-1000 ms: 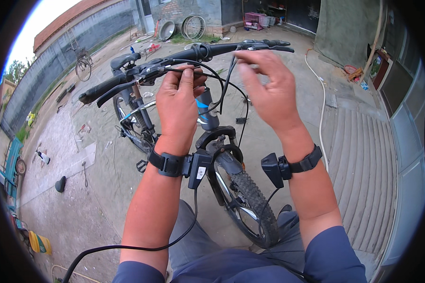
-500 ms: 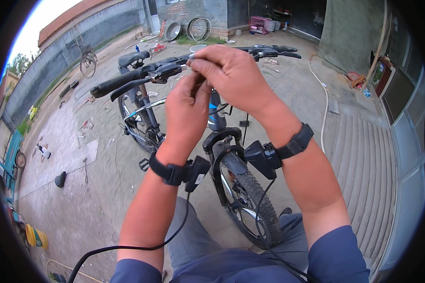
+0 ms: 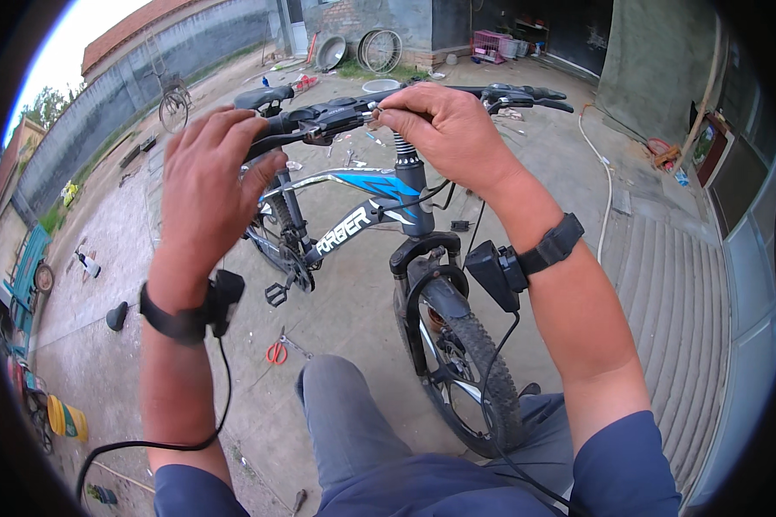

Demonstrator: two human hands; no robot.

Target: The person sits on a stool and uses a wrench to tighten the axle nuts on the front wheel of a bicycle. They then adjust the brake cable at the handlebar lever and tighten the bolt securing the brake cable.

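Two-handed work at the handlebar of a blue-and-dark bicycle. Upright, front wheel between left leg and right leg, perhaps to check the bar's swing. Right hand closed in a thumb-and-forefinger pinch on a silvery fitting, inner end of the left lever assembly; probably fingertips only because so small. Cannot tell whether cable also pinched. Left hand open, fingers loosely curved by the bar's left end; contact unclear. Dark cable loop below the right hand, possible snag. Elbow room outward both sides; orange-handled scissors on the ground near left leg.
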